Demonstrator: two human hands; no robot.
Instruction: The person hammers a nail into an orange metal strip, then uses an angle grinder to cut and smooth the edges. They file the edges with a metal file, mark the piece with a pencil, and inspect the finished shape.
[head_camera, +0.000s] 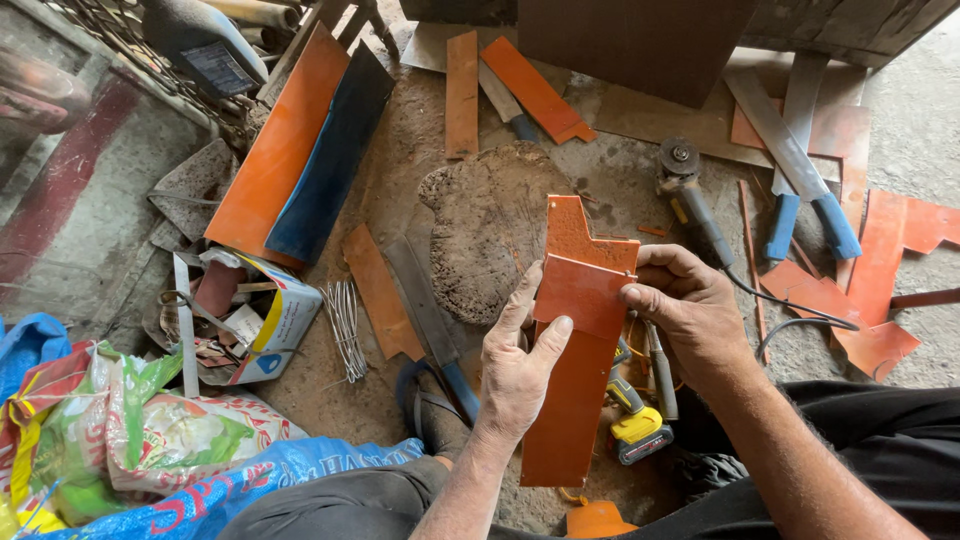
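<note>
Two hands on one piece: your left hand clamps the long orange sheath from its left edge, thumb laid across the front and fingers wrapped behind, while your right hand pinches the right edge near the top with thumb and fingertips pressed together on it. That sheath is held upright in front of you, above the ground between your knees. It's flat, rust-orange, long and narrow, with a notched, stepped top end and a second orange flap folded over the upper front, a row of small rivet dots along its right edge.

Just beneath it on the ground lies a yellow and black power drill, and beside that a grey angle grinder with its cable trailing right. Behind the sheath sits a worn round wood block.

Over on your left, a torn cardboard box lies tipped open, holding metal scraps and reddish offcuts; a bundle of thin wires rests just beside it. Bottom left, printed plastic sacks are bunched up, contents hidden.

Blue-handled cleavers rest on orange offcuts at the right, and another long blade with a blue handle lies near your left wrist
</note>
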